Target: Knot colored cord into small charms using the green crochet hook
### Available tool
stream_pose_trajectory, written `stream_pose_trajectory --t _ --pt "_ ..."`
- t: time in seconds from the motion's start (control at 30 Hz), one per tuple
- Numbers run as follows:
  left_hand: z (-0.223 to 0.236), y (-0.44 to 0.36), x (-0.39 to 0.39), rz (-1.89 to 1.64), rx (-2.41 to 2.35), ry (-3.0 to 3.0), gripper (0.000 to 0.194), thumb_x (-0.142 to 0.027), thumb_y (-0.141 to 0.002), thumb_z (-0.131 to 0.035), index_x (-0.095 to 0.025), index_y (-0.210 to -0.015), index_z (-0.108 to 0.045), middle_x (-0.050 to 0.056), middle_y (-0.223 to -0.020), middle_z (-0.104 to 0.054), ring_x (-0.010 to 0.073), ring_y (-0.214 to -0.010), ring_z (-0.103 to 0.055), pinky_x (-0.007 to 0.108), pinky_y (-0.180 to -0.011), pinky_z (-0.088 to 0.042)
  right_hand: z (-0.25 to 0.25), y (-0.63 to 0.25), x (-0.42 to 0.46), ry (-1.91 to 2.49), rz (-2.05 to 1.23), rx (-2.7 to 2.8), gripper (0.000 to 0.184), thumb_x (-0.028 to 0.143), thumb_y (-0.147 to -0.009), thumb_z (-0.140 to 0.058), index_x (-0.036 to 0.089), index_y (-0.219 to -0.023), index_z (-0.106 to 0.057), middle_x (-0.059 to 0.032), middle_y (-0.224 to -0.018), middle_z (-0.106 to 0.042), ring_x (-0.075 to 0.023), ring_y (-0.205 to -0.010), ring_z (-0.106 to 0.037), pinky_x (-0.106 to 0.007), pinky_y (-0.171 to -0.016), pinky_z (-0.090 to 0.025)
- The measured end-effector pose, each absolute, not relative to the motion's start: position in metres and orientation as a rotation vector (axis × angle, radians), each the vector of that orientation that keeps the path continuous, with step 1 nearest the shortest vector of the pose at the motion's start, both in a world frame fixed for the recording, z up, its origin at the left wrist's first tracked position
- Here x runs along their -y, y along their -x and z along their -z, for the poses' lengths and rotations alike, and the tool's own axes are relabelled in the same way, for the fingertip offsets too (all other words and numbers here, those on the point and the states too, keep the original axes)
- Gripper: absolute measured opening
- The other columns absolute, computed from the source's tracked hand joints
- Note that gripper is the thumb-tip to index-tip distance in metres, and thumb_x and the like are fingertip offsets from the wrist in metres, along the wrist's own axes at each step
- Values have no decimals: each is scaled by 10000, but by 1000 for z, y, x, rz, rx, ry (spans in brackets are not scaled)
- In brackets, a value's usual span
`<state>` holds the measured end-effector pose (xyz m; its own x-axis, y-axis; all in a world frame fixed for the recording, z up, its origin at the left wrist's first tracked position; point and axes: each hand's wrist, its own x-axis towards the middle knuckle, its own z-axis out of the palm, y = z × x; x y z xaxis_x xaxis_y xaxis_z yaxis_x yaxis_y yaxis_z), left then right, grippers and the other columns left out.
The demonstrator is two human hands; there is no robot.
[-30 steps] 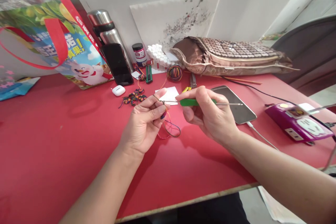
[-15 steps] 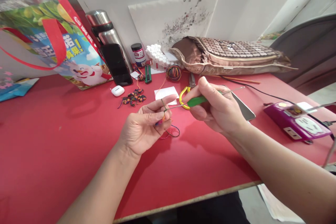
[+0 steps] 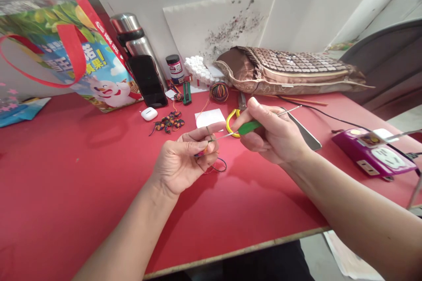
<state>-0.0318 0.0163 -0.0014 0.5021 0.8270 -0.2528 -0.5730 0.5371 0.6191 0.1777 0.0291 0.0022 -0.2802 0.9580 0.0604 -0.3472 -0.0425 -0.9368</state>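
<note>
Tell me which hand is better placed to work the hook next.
Probably the right hand: it grips the green-handled hook, its shaft reaching the left hand, which pinches the multicoloured yarn.

Bare hands (image 3: 180,162), dark clothing (image 3: 270,263)

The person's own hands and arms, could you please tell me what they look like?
The bare, ungloved left hand and right hand show no visible ring, watch or bracelet. Both bare forearms show no sleeve, cable or clear marking where visible.
</note>
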Motion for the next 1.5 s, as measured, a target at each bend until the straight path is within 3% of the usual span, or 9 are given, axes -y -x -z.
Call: stream_pose_trajectory --t 0.2,0.4,0.57,0.83,0.97,1.03,1.13,1.27,1.5 --pt "5 31 -17 -931 -643 -526 413 -23 -687 -895 -79 -1096 -879 30 -733 -710 73 -668 -651 128 -620 -574 -1 -173 -28 756 -1595 1109 667 804 -899 -742 168 -697 -761 81 -392 -356 -43 -354 -196 -239 -391 -151" --pt "13 14 -13 -1234 -784 -614 355 -25 -697 -938 -202 -1002 -895 -24 -750 -748 69 -749 -744 112 -740 -596 7 -154 -17 755 -1496 1008 618 782 -881 -780 166 -821 -784 46 -524 -546 -43 -381 -311 -234 -404 -221" --pt "12 4 -10 -1338 -835 -676 342 -63 -676 -952 -214 -979 -903 -48 -707 -720 54 -718 -715 114 -770 -591 16 -148 -13 746 -1410 1002 548 725 -911 -790 179 -866 -803 28 -575 -608 -58 -407 -402 -244 -432 -305" --pt "9 -1 -5 -1389 -922 -727 363 -105 -669 -969 -217 -1006 -892 -44 -719 -719 79 -725 -671 183 -751 -574 15 -147 -13 782 -1326 1087 566 739 -947 -734 185 -843 -786 41 -570 -561 -63 -408 -382 -256 -422 -307" --pt "10 -6 -3 -1424 -893 -708 197 -149 -678 -1001 -168 -783 -835 -47 -662 -656 47 -672 -606 138 -705 -536 28 -144 -7 781 -961 1295 425 589 -1062 -662 202 -947 -796 14 -653 -617 -100 -515 -478 -276 -507 -423" --pt "10 -5 -4 -1372 -831 -669 248 -167 -647 -1030 -148 -686 -786 -60 -621 -595 21 -600 -549 111 -620 -498 34 -144 -6 741 -853 1403 346 522 -1083 -658 213 -1072 -813 5 -706 -636 -112 -563 -510 -280 -543 -454" --pt "9 5 -9 -1250 -768 -578 274 -113 -612 -1034 -152 -799 -837 -54 -645 -627 26 -587 -583 100 -543 -473 32 -148 -8 637 -954 1421 338 497 -1091 -655 204 -1054 -820 13 -679 -621 -95 -530 -478 -266 -517 -431" --pt "7 22 -16 -1138 -747 -516 390 -1 -676 -938 -192 -1011 -882 -11 -776 -756 95 -749 -745 155 -709 -616 16 -154 -11 720 -1219 1246 487 652 -1018 -699 196 -895 -817 17 -606 -585 -86 -478 -437 -247 -447 -345" --pt "5 36 -20 -1086 -652 -557 485 -11 -670 -913 -112 -1142 -871 -16 -717 -703 72 -654 -672 137 -632 -603 8 -165 -17 811 -1314 1146 604 767 -942 -720 185 -815 -821 14 -546 -523 -84 -468 -403 -244 -437 -232"
